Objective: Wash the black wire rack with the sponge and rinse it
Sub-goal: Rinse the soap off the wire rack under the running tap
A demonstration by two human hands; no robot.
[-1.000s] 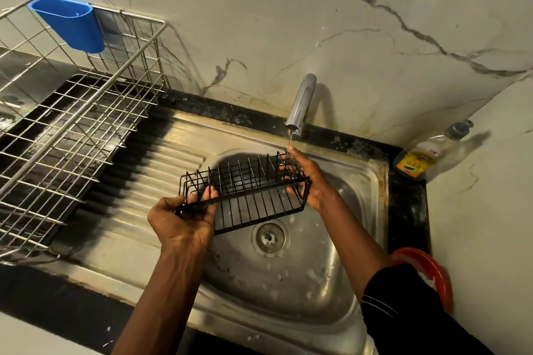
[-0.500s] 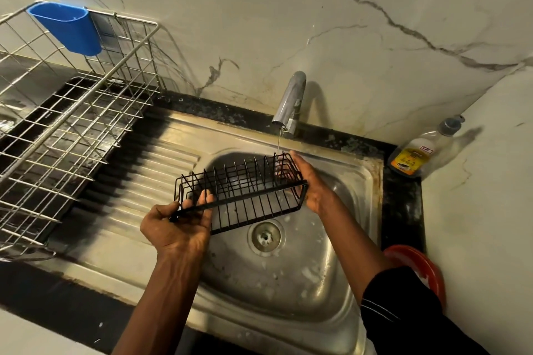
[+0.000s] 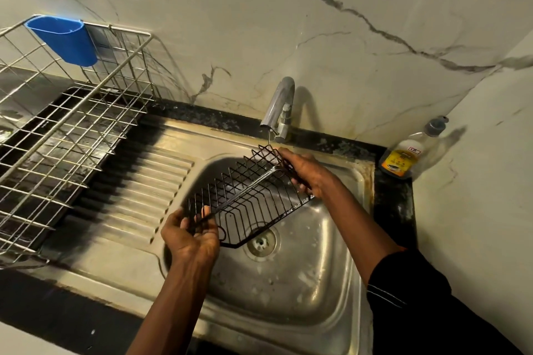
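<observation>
Left hand [image 3: 190,236] grips the near, lower end of the black wire rack [image 3: 251,199], fingers curled up through the wires and thumb laid over the rim bar. Right hand [image 3: 308,173] clamps the far, upper end, its fingers wrapped around the edge wires. The rack hangs between the two hands over the bowl of the sink [image 3: 288,282], tilted so that its far right corner stands high and its near left end low; it appears clear of the steel below, though the angle makes that hard to confirm.

That raised corner sits just under the spout of the tap [image 3: 278,104], and a thin trickle of water [image 3: 268,137] falls onto it. Below the rack's lower edge lies the drain [image 3: 261,242], with drops and suds scattered on the bowl around it. Left of the bowl runs the ribbed draining board [image 3: 138,190], and beyond that a wire dish basket [image 3: 72,130] with a blue cup [image 3: 65,39] hooked on its back rail. A soap bottle [image 3: 403,158] stands on the dark surface [image 3: 392,204] at the sink's right corner, against the marbled wall [image 3: 288,23]. A black sleeve [image 3: 418,297] covers the right forearm.
</observation>
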